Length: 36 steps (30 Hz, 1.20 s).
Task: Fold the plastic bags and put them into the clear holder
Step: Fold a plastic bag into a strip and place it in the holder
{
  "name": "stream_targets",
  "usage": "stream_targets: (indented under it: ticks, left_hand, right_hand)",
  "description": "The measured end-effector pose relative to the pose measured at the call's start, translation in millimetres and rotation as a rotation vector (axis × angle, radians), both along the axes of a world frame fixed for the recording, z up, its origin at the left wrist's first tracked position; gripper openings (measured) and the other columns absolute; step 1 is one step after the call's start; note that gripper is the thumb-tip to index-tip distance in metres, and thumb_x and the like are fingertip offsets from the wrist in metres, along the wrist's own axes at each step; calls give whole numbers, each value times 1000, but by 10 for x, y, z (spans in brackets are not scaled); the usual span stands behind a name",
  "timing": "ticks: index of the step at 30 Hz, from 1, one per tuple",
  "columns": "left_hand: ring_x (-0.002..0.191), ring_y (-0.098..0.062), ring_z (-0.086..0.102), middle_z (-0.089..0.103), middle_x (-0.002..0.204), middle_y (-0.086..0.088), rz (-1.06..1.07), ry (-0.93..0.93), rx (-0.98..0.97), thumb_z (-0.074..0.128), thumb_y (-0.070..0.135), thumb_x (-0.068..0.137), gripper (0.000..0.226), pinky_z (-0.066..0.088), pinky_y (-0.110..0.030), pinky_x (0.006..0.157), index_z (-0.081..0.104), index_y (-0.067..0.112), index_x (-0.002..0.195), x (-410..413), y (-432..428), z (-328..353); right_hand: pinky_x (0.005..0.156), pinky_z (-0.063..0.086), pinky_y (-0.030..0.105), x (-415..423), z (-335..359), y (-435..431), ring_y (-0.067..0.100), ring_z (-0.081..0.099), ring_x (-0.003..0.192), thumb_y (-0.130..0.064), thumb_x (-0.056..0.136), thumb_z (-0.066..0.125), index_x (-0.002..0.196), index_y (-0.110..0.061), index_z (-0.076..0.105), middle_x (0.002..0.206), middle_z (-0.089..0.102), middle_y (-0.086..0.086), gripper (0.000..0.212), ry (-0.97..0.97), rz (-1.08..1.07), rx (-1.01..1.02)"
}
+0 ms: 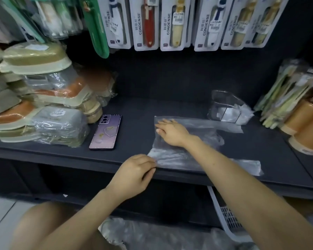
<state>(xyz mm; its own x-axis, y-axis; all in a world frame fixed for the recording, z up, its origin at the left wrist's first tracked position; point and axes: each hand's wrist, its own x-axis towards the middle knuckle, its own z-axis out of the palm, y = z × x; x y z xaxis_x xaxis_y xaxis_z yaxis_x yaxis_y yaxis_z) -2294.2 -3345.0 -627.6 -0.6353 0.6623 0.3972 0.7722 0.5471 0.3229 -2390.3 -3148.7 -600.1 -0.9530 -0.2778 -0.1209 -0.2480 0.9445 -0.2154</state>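
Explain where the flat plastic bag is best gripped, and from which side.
Pinch the plastic bag by its near-left corner, coming from the shelf front. It lies flat, but this edge reaches the lip, so fingers should get under. The left hand pinches that corner; the right hand presses the bag down.

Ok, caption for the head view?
Right hand presses a bag on the shelf; left hand pinches its near edge.

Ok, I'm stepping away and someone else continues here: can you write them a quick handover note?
Left hand pinches the plastic bag's near left corner at the shelf edge.
Right hand presses flat on the bag, farther back.
Bag lies spread on the dark shelf, fold unfinished.
Clear holder stands back right, a few folded bags already inside.
Left: finish folding this bag and put it in the holder.
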Motion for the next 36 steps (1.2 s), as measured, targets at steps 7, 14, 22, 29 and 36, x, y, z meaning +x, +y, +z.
stream_targets:
  ticks: [7,14,22,29,36]
  left_hand:
    - [95,-11,62,71,105,2,-42,-47,43,56,24,90,24,50,-26,88,77,13,96,10,-96,-32]
    - [99,-24,66,71,104,-6,268,47,110,46,24,91,33,50,-36,88,74,7,97,-221,98,166]
    - [149,-14,0,5,161,2,305,-145,-410,-20,55,75,92,-7,-30,117,9,16,154,-453,418,-69]
    - [145,-7,-8,1,160,7,242,-213,-422,-36,79,57,121,-11,-29,116,8,22,154,-432,177,-24]
    - [147,-22,19,30,155,-5,291,-193,-61,8,65,82,87,4,-25,116,41,14,144,-711,446,303]
  right_hand:
    - [118,13,39,-168,-54,-97,17,19,146,-32,104,33,147,-19,36,157,28,0,45,54,-41,-46]
    - [118,11,45,573,-71,30,28,35,140,-40,97,20,139,-9,49,147,43,10,60,377,-129,-24]
    - [110,14,51,1161,-401,565,34,46,131,-42,100,23,137,-14,51,139,52,16,55,316,-252,178]
    - [118,-4,45,1583,-175,1189,29,8,148,-67,76,-29,153,-20,7,159,15,14,97,148,-402,217]
    - [118,-9,31,824,189,543,19,-1,149,-43,104,14,153,-9,7,161,4,10,60,217,-315,15]
